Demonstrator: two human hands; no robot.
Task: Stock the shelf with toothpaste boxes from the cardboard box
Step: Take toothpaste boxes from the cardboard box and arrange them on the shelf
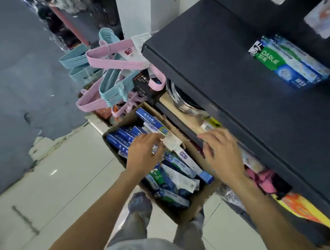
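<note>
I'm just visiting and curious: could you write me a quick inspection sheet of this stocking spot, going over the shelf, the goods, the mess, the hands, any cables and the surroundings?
Surface: dark shelf, mostly bare, only a few toothpaste boxes on it.
Job's things: stocked toothpaste boxes lying together on the shelf; open cardboard box on the floor, full of jumbled toothpaste boxes.
Clutter: pink and blue hangers piled beyond the cardboard box; mixed goods on the lower shelf.
Hands: left hand reaching into the cardboard box, fingers at a pale pack; right hand open above the box's right edge, holding nothing.
Cables: nothing seen.
Surroundings: pale tiled floor; grey wall, chipped at its base.
</note>
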